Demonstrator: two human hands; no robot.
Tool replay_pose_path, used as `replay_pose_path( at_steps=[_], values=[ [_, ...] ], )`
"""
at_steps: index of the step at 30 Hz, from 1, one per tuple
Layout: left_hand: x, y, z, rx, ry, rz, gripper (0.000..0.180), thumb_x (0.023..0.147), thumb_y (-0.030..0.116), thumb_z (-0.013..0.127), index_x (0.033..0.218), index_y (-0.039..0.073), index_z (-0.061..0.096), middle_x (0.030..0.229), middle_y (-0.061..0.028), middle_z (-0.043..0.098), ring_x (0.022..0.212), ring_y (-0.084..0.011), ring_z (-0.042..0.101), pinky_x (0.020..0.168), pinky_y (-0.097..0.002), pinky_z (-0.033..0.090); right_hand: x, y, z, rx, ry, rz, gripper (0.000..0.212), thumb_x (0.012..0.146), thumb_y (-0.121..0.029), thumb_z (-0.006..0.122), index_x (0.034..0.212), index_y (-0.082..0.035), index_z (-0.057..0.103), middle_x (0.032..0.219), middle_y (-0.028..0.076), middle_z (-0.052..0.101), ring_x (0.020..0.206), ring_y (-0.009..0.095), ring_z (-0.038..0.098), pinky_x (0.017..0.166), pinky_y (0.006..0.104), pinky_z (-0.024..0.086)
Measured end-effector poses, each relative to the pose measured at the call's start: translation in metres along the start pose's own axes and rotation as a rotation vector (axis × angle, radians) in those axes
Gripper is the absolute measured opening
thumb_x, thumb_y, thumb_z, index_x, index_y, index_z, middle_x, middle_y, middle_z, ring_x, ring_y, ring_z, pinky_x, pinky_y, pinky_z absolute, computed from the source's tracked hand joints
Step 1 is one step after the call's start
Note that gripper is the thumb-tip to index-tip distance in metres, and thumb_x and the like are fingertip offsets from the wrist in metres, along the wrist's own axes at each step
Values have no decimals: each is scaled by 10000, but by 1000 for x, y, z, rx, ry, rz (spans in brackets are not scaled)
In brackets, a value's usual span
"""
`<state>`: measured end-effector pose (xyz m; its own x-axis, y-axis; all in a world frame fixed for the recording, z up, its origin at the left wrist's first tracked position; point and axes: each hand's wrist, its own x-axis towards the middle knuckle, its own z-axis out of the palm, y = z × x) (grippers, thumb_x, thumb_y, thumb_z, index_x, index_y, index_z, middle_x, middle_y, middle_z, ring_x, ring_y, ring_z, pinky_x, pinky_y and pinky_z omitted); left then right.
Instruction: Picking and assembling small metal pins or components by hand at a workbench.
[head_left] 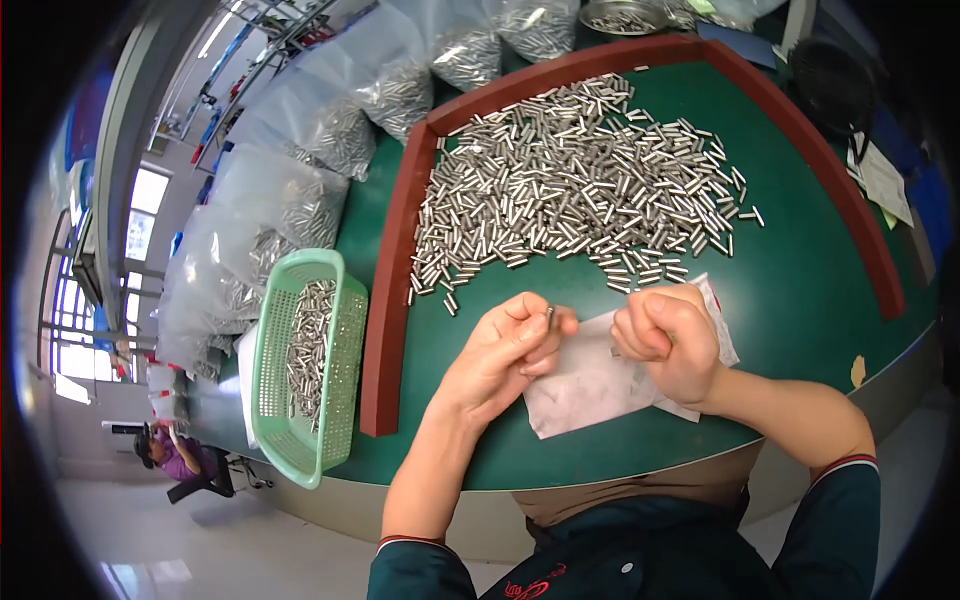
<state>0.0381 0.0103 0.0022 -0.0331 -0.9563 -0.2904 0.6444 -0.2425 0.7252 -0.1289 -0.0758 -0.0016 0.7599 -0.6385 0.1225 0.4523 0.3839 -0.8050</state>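
Here we note our left hand [505, 345] pinching one small metal pin [550, 315], right hand [668, 335] fisted, over white paper [590, 385]; clear plastic bags [290, 190] line the green surface [800, 290] at left.

Bright, even daylight; sharp centre; dark, fisheye-bent edges

Pins heaped on the table [800, 290], basket to the left

The pile of metal pins [580, 180] lies behind the sheet of paper [590, 385]; the basket [345, 350] holding more pins sits left of the raised border [395, 290], with bags of pins [290, 190] behind it.
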Motion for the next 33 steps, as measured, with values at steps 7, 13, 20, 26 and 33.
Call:
replay_pose_path(
  at_steps=[7, 13, 20, 26, 33],
  values=[
    [-1, 11, -15, -196, 92, 125, 196, 841, 108, 528, 1000, -4, 503, 775, -30, 487, 564, -43, 345, 468, -162, 294, 1, 0, 5, 14, -9, 29, 374, 809, -212, 361, 465, -97, 267, 405, -18, 228, 384, 88, 166, 396, 255, 161],
    [-3, 14, -15, -140, 95, 156, 237, 857, 160, 510, 1018, -14, 503, 770, -35, 502, 568, -49, 365, 481, -176, 313, 4, -1, 8, 10, -9, 33, 365, 805, -203, 357, 466, -101, 270, 399, -22, 225, 376, 83, 157, 394, 254, 160],
    [-25, 53, -43, 272, 400, 454, 247, 882, 242, 472, 749, 36, 505, 572, 35, 422, 490, -47, 338, 455, -184, 275, 3, -2, 5, 39, -36, 45, 363, 816, -198, 351, 479, -90, 269, 414, -13, 237, 406, 85, 169, 412, 252, 171],
    [-32, 55, -48, 1739, 730, 464, 148, 664, 25, 571, 804, 31, 616, 558, -160, 508, 514, -251, 519, 549, -316, 413, 4, -1, 4, 40, -14, 43, 367, 816, -202, 367, 477, -88, 281, 413, -10, 246, 400, 84, 177, 407, 252, 169],
    [-30, 51, -58, 1803, 556, 496, 129, 666, 48, 590, 789, 43, 626, 643, -179, 571, 642, -334, 562, 590, -407, 437, 4, -1, 4, 54, -9, 39, 377, 823, -211, 365, 477, -86, 279, 414, -8, 250, 397, 85, 174, 406, 253, 167]
  ],
)
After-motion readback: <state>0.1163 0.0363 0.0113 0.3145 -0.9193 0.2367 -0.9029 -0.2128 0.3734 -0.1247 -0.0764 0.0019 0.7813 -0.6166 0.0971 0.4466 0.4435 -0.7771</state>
